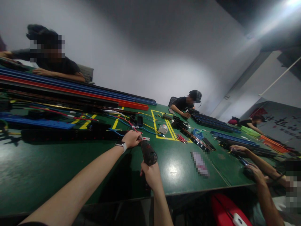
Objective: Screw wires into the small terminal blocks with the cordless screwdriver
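Observation:
My right hand (151,175) is wrapped round the grip of a black cordless drill (149,153), its front end pointing away from me over the green table. At the front of the drill, the fingers of my left hand (131,139) are closed in a pinch; what they hold is too small to make out. A small white and red piece (145,138) shows beside those fingertips. Red, blue and yellow wires (124,121) run up to the left hand from behind. Left of it lies a long black strip (70,135) with small red marks.
Long blue, red and black profiles (131,103) lie across the green table (98,163). A white block (163,129), red-handled tools (182,138) and a blue bin (197,134) stand ahead. To my right, a co-worker's hands (251,171) hold a tool; others sit across.

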Demonstrator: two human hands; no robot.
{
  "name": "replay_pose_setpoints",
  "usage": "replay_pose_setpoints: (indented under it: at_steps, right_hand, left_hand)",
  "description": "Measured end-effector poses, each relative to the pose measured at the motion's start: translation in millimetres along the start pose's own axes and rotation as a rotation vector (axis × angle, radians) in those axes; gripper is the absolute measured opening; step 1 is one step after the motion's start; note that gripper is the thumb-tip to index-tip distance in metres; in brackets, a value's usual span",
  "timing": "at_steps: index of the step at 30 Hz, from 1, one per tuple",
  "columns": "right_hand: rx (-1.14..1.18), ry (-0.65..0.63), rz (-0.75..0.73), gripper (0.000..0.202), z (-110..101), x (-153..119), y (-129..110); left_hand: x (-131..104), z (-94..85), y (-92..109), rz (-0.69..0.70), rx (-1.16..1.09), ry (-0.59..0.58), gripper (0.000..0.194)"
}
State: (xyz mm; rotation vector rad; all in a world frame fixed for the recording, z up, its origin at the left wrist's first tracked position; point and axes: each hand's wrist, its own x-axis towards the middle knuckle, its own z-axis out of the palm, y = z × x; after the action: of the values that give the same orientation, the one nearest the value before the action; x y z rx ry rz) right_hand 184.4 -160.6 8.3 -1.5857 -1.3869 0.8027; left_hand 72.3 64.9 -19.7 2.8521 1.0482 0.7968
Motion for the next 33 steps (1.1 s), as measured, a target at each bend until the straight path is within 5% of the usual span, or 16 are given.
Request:
replay_pose_setpoints:
  at_steps: [33]
  right_hand:
    - [0.026, 0.008, 0.005, 0.021, 0.5, 0.4, -0.6]
  left_hand:
    - [0.5, 2.5, -1.7, 0.005, -0.001, 0.001, 0.023]
